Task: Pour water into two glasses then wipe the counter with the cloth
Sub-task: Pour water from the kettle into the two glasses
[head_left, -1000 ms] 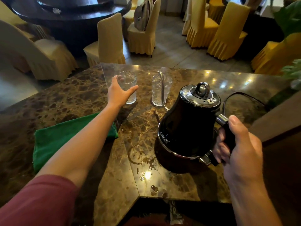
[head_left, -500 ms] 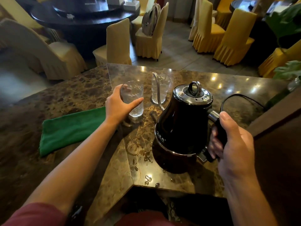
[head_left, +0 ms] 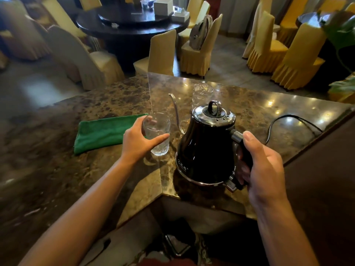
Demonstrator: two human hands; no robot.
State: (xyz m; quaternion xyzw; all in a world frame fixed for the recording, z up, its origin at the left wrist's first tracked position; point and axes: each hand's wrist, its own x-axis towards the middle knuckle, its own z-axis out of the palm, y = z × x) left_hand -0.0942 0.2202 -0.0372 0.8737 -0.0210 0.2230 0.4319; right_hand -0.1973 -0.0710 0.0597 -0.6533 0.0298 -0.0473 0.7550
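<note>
A ribbed glass (head_left: pixel 158 133) is being gripped by the left hand (head_left: pixel 138 143) on the marble worktop (head_left: pixel 107 173), beside the green cloth (head_left: pixel 103 132); the black kettle (head_left: pixel 206 148) is being held by its handle in the right hand (head_left: pixel 263 166), a second glass (head_left: pixel 202 94) standing behind

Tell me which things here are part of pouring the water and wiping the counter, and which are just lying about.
For the job: black kettle gripped by the right hand; near glass held by the left hand; far glass; green cloth; counter.

Just there: black cable, covered chairs, round table, white boxes.
</note>
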